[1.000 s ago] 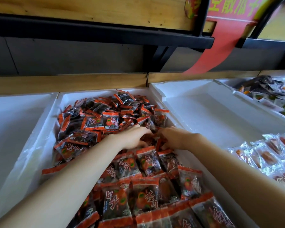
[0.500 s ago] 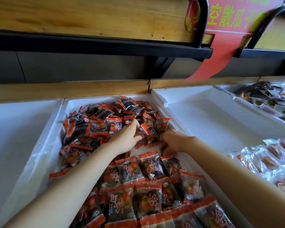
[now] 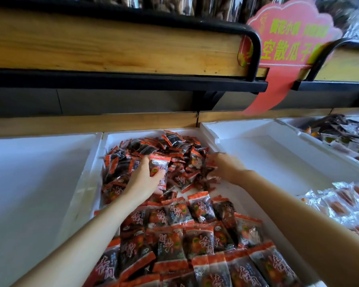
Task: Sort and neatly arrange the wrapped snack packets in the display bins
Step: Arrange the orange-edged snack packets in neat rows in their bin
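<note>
Left hand (image 3: 144, 180) grips a packet (image 3: 159, 165), likely light, crinkly, slippery, best pinched at its seam; right hand (image 3: 221, 165): grip unclear

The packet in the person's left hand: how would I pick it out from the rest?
Find the middle white foam bin, full of red-edged dark packets. At its far end is a loose heap, where the left hand reaches in. The packet it grips stands raised above the heap, its face glaring pale, unlike the dark ones lying around it.

Left hand (image 3: 144, 179) has lifted a packet (image 3: 159, 169); right hand (image 3: 221, 166) reached farther back.
</note>
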Action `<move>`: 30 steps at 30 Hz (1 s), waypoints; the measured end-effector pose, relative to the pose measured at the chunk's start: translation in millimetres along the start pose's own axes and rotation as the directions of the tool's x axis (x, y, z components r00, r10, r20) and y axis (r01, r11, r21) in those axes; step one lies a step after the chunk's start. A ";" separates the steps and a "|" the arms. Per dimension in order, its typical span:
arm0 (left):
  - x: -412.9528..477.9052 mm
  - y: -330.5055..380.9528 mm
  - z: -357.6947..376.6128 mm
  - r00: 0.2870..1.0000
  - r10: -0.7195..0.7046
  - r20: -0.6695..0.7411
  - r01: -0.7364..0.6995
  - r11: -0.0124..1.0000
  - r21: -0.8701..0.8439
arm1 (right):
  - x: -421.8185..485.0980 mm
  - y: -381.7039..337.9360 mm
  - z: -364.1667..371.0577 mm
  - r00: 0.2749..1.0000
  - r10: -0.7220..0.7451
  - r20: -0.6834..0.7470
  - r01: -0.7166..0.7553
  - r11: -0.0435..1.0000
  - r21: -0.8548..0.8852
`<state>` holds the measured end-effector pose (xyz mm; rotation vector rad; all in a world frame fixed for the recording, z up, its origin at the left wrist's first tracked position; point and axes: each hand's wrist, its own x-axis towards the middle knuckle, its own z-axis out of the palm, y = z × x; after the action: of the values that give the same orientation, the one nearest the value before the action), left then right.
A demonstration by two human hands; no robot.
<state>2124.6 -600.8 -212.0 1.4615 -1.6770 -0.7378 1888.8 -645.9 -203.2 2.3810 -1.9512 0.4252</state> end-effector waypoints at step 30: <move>-48.8 -39.3 -62.3 0.998 -0.007 -0.067 -0.032 0.825 -0.565 | 10.3 -130.9 -2.9 0.969 -0.215 -0.121 0.246 0.879 0.407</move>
<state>2200.1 -555.5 -220.3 1.0320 -1.2573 -1.0600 2016.6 -627.5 -179.0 2.7569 -1.6463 0.9903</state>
